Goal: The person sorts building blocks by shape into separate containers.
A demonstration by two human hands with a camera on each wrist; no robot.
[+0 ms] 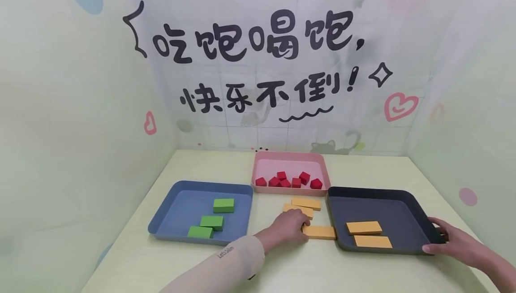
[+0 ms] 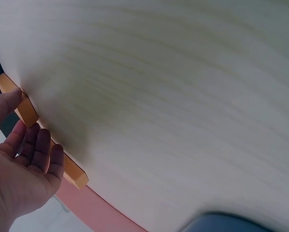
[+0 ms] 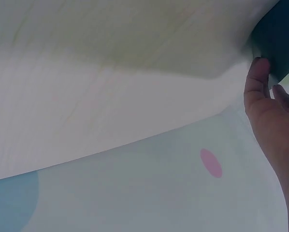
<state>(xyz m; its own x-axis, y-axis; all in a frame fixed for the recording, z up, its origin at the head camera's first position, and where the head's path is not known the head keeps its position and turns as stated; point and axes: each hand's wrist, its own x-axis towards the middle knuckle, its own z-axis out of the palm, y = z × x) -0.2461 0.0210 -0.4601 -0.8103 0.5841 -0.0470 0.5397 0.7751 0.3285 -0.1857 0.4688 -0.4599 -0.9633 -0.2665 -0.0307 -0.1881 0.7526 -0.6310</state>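
My left hand (image 1: 287, 229) is at a yellow wooden block (image 1: 320, 232) lying on the table against the dark tray's left side. In the left wrist view, the thumb lies across that block (image 2: 27, 111) and the fingers are curled at its end. Two more yellow blocks (image 1: 307, 204) lie just beyond this hand, one partly covered by it. With fingers and thumb, my right hand (image 1: 459, 243) holds the dark tray (image 1: 379, 194) at its near right corner. Inside that tray are two yellow blocks (image 1: 364, 227).
A blue tray (image 1: 193, 186) on the left contains three green blocks (image 1: 223, 205). At the back, a pink tray (image 1: 290, 161) carries several red blocks (image 1: 304, 177). Printed curtains (image 1: 282, 136) enclose the table (image 1: 350, 275) behind and on both sides.
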